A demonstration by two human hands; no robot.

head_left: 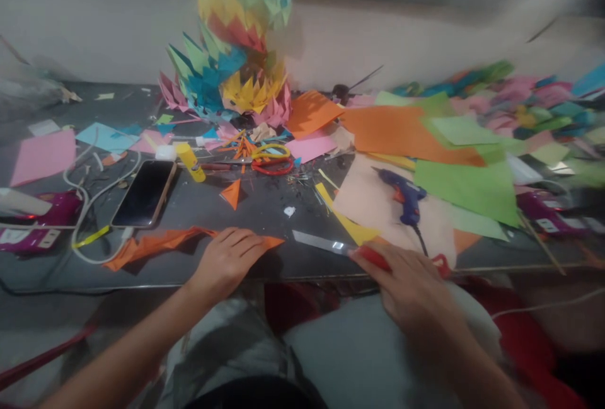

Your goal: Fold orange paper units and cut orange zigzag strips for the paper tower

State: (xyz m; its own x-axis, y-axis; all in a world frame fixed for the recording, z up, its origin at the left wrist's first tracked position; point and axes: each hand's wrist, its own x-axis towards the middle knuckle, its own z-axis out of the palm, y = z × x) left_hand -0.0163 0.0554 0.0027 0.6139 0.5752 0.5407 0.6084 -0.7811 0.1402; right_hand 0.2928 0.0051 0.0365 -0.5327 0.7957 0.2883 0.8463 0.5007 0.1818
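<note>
My left hand (229, 258) lies on a long folded strip of orange paper (163, 246) near the table's front edge, its fingers closed over it. The strip's pointed end sticks out to the right of my fingertips. In my right hand (406, 276) is a cutter knife (326, 242) with a red handle, its bare blade pointing left towards the strip's tip. Blade and paper are apart. Beyond my hands lies a small orange paper triangle (231, 194). A blue glue gun (405, 196) rests on pale paper just past my right hand.
At the back stands a tall, colourful folded-paper model (236, 56). Scissors (271, 160), a yellow glue stick (190, 162) and a phone (145, 193) with a white cable lie ahead. Green sheets (467, 185) and orange sheets (401, 135) spread rightward. Purple devices (57, 213) sit left and right.
</note>
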